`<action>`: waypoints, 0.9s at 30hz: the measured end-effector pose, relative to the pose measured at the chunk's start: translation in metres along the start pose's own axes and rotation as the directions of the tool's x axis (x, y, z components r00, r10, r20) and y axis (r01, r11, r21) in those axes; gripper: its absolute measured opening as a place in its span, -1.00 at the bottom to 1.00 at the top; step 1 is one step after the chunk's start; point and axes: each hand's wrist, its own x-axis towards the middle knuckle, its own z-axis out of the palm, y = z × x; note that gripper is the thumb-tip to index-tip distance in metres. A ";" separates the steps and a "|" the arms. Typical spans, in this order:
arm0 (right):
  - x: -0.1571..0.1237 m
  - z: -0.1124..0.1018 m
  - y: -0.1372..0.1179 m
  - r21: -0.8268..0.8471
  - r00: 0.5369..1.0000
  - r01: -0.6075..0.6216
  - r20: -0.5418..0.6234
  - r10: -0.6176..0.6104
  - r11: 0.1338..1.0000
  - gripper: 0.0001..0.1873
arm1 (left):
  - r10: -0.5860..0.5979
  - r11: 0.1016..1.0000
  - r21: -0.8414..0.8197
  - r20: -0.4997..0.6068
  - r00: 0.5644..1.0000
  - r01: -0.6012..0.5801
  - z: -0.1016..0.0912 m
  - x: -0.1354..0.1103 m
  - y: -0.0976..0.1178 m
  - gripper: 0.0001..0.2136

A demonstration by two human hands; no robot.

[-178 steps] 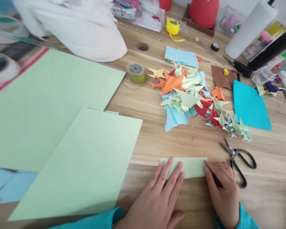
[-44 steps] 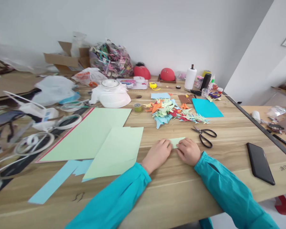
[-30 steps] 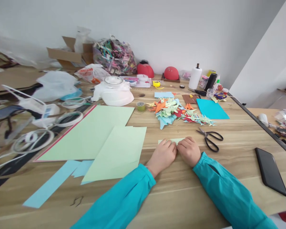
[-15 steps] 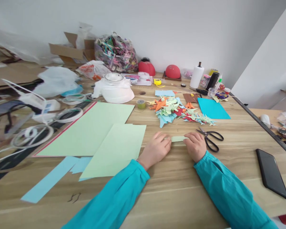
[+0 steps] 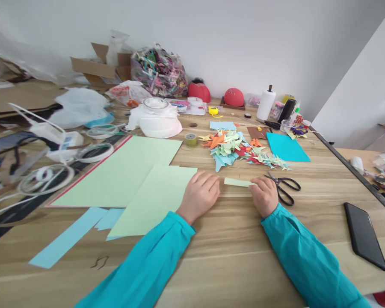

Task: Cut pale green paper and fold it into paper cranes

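A small folded strip of light green paper (image 5: 238, 182) lies on the wooden table (image 5: 231, 248) between my hands. My right hand (image 5: 265, 196) has its fingers curled, and their tips pinch or press the strip's right end. My left hand (image 5: 199, 193) rests flat on the table just left of the strip, fingers loosely stretched and holding nothing. It lies beside the edge of a light green sheet (image 5: 154, 201). Both arms wear teal sleeves.
Black scissors (image 5: 284, 188) lie just right of my right hand. A black phone (image 5: 365, 235) is at the right. Behind the strip are a pile of folded paper cranes (image 5: 234, 149) and a teal sheet (image 5: 287, 146). A larger green sheet (image 5: 122, 171), blue strips (image 5: 67, 237) and tape rolls (image 5: 45, 179) lie left.
My left hand has let go of the strip and slid left onto the table. The strip is now folded narrower, and my right hand stays at its right end.
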 end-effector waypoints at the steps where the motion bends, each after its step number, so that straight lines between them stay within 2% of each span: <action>1: 0.000 0.001 -0.003 0.007 0.999 0.038 0.016 -0.038 0.999 -0.80 | 0.023 0.999 -0.038 -0.004 1.000 -0.023 0.001 0.001 0.007 -0.81; 4: 0.002 0.002 -0.013 0.037 0.988 0.138 0.062 -0.140 0.990 -0.78 | 0.090 0.990 -0.116 0.054 0.995 -0.083 0.007 0.006 0.029 -0.77; 8: 0.005 0.000 -0.022 0.067 0.986 0.153 0.055 -0.157 0.986 -0.78 | 0.141 0.988 -0.070 0.080 0.987 -0.136 0.016 0.010 0.045 -0.76; 11: 0.006 -0.002 -0.025 0.087 0.985 0.156 0.060 -0.161 0.984 -0.78 | 0.156 0.988 -0.030 0.078 0.985 -0.154 0.017 0.009 0.045 -0.77; 18: 0.005 -0.003 -0.024 0.080 0.979 0.153 0.122 -0.162 0.985 -0.83 | 0.161 0.984 -0.089 0.096 0.982 -0.152 0.011 0.010 0.041 -0.75; 22: 0.006 -0.006 -0.017 0.049 0.989 0.108 0.098 -0.112 0.993 -0.84 | 0.156 0.987 -0.036 0.041 0.987 -0.155 0.010 0.007 0.034 -0.76; 27: 0.006 -0.005 -0.010 0.022 0.998 -0.012 0.054 0.011 1.000 -0.83 | 0.139 0.990 -0.012 0.017 0.990 -0.139 0.011 0.004 0.027 -0.75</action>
